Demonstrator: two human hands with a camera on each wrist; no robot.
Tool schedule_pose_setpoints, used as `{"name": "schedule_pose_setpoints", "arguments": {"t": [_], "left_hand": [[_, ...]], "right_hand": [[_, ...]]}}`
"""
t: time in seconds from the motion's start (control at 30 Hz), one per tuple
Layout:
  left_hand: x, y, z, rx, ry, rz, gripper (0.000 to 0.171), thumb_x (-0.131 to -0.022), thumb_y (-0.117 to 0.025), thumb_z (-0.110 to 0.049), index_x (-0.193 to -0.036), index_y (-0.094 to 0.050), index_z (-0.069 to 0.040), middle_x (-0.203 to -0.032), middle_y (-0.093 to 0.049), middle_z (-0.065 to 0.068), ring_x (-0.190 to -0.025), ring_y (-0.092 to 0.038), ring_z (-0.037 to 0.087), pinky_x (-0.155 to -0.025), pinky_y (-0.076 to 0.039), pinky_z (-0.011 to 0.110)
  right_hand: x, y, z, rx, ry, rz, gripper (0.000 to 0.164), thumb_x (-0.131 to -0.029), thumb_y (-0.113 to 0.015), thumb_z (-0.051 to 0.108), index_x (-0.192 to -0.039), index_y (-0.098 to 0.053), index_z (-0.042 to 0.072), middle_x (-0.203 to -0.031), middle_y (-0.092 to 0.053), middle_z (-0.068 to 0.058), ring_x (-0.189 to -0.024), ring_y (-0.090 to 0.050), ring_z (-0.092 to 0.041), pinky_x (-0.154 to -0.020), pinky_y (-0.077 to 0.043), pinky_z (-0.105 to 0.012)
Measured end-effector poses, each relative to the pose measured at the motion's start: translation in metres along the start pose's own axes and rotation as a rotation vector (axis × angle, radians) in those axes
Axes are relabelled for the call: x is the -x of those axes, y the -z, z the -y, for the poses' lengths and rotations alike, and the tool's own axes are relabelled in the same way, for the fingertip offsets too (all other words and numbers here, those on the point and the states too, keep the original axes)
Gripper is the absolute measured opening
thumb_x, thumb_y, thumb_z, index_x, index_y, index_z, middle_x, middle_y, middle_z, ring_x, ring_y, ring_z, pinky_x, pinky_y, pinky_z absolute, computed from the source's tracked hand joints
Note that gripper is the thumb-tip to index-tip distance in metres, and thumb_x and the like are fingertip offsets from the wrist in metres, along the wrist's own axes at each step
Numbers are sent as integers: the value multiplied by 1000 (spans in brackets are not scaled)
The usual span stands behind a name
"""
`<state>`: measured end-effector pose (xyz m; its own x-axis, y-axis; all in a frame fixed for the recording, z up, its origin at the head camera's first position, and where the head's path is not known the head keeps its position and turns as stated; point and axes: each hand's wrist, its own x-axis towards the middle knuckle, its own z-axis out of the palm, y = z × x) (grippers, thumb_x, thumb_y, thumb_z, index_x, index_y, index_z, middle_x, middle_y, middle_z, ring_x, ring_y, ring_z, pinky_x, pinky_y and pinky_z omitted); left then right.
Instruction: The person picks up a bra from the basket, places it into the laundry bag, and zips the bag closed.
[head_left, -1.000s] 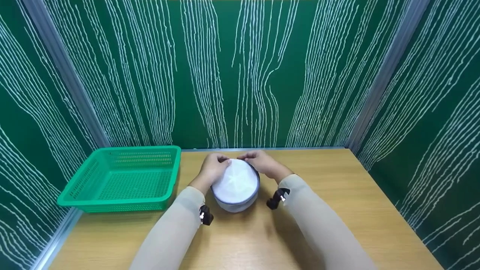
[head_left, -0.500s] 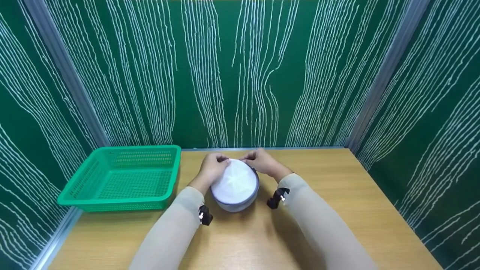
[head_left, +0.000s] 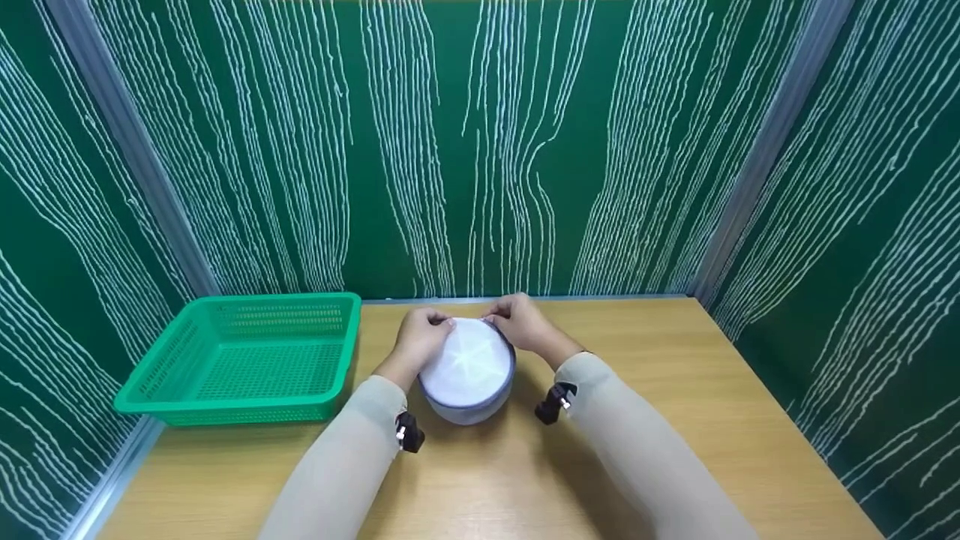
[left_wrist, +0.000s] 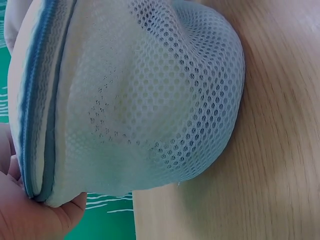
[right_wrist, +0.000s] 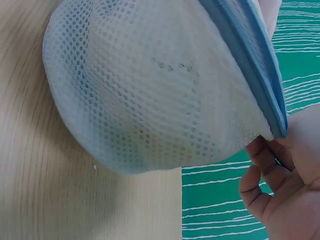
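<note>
From wrists, bag's mesh point(left_wrist: 165, 95), from head, green basket point(head_left: 240, 406)

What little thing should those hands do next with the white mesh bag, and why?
Probably the right hand should slide along the blue trim while the left hand steadies the mesh bag: both hold its far edge, close together, and the trim looks like a zipper's. No pull tab shows clearly.

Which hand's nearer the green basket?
The left hand, between the basket and the right hand; both hold the bag.
</note>
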<state>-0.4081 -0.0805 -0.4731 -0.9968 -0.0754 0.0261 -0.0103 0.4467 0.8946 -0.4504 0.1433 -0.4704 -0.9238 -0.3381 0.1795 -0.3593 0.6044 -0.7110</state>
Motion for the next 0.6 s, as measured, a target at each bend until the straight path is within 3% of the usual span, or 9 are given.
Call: {"name": "schedule_pose_setpoints", "arguments": {"t": [0.23, 0.37, 0.5, 0.6], "left_hand": [[0, 4, 4, 29, 96, -55, 26, -115, -66, -18, -129, -79, -1, -135, -77, 18, -132, -70, 34, -119, -58, 49], [1, 7, 5, 46, 164, -54, 28, -116, -63, -20, -133, -77, -2, -138, -75, 17, -134, -69, 34, -120, -58, 51], [2, 10, 7, 40, 186, -78, 29, -115, -62, -20, -133, -77, -2, -138, -75, 18, -134, -69, 34, -120, -58, 52], [5, 11, 8, 43, 201, -89, 30, -115, -62, -21, -134, -75, -2, -138, -74, 18, -133, -69, 34, -119, -59, 52]], "right_hand": [[4, 6, -5, -29, -24, -9, 16, -111, -71, 6, -107, -86, 8, -105, -84, -10, -91, -70, -18, -79, -61, -28], [7, 8, -7, -41, -28, -14, 15, -111, -71, 6, -107, -86, 7, -104, -83, -11, -94, -75, -26, -78, -62, -28], [10, 10, -10, -61, -53, -27, 15, -111, -70, 5, -109, -85, 7, -107, -83, -12, -102, -77, -34, -81, -64, -30], [11, 10, -12, -69, -74, -43, 15, -111, -70, 5, -108, -85, 8, -106, -82, -10, -98, -75, -28, -79, -63, -30]]}}
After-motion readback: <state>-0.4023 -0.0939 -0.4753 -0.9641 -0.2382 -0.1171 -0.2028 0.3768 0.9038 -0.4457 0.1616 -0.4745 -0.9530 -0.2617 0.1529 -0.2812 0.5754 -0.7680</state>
